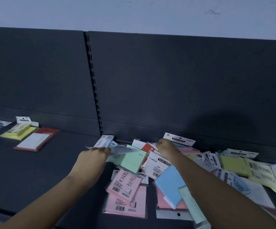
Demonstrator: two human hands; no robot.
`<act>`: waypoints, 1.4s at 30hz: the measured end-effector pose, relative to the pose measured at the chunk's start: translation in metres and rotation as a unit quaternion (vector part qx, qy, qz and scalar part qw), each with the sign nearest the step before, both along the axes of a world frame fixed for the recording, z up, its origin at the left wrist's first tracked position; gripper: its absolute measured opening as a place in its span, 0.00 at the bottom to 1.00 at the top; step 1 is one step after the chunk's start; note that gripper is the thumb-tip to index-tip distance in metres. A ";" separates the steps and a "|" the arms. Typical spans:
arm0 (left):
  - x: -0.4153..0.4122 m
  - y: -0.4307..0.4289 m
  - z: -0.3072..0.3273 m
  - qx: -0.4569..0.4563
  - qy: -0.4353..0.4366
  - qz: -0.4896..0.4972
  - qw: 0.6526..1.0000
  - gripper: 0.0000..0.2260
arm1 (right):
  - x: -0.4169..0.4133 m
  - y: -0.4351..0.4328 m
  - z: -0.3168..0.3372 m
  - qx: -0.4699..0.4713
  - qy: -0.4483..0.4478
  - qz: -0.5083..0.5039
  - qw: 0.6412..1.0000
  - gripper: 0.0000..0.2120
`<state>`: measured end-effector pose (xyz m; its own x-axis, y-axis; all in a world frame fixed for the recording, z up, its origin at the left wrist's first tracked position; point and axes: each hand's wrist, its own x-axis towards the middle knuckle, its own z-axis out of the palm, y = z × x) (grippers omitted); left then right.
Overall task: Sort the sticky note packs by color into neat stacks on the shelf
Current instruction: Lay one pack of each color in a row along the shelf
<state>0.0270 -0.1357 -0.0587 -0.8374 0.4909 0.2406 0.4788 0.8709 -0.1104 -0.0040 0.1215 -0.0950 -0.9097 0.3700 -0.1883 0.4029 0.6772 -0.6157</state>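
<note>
While left grip (92, 156) and right grip (165, 146) pinch packs (130, 160), dark shelf (43, 171) fronts pale wall (134, 12)

I see a dark grey shelf (35, 171) under a pale blue-grey wall (134, 12). The packs are mint-green (130, 161), pink (124, 184), sky-blue (168, 180) and yellow (233, 164). The header card (178, 139) is white with black lettering. The far-left pack (35, 140) is white, edged in red.

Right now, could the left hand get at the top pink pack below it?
Probably, once freed: the left hand grips the green pack, but the pink pack lies uncovered close by, nothing in between.
</note>
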 end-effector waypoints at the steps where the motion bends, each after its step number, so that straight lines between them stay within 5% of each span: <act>1: -0.003 -0.002 -0.006 0.004 0.009 -0.018 1.000 0.18 | -0.005 -0.001 -0.001 -0.034 0.013 -0.030 0.999 0.13; 5: -0.010 -0.006 -0.017 -0.055 0.022 -0.029 0.998 0.23 | -0.015 -0.006 -0.002 -0.175 0.099 -0.126 0.971 0.07; 10: -0.005 -0.015 -0.007 -0.027 0.018 -0.007 0.999 0.21 | -0.012 -0.009 0.021 -0.238 0.221 -0.083 0.942 0.02; 14: 0.004 -0.022 0.009 0.120 -0.030 0.081 0.989 0.06 | -0.008 -0.012 0.058 -0.159 0.369 0.002 0.916 0.06; 17: 0.011 -0.034 0.008 0.324 -0.099 0.117 0.933 0.06 | -0.003 -0.022 0.077 -0.187 0.411 0.007 0.892 0.04; 22: 0.032 -0.054 0.007 0.578 -0.236 0.213 0.752 0.07 | 0.000 -0.070 0.062 -0.351 0.223 -0.005 0.909 0.03; 26: 0.049 -0.088 0.001 0.628 -0.273 0.246 0.686 0.09 | 0.017 -0.119 0.045 -0.455 0.062 0.024 0.888 0.09; 30: 0.060 -0.141 -0.001 0.679 -0.304 0.240 0.624 0.08 | 0.026 -0.175 0.043 -0.540 -0.003 0.102 0.835 0.13; 34: 0.065 -0.204 -0.007 0.690 -0.344 0.224 0.597 0.06 | 0.027 -0.242 0.045 -0.558 -0.027 0.125 0.820 0.11; 38: 0.062 -0.258 -0.010 0.684 -0.335 0.210 0.613 0.03 | 0.029 -0.300 0.046 -0.589 0.016 0.083 0.804 0.08; 42: 0.048 -0.288 -0.009 0.717 -0.333 0.209 0.576 0.06 | 0.035 -0.315 0.042 -0.553 0.049 0.023 0.831 0.05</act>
<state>0.0751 -0.4234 -0.0674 -0.9513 -0.0907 -0.2947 -0.2851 -0.1059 0.9526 0.0310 -0.1935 -0.0535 -0.9492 -0.0152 -0.3144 0.3031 -0.3131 -0.9001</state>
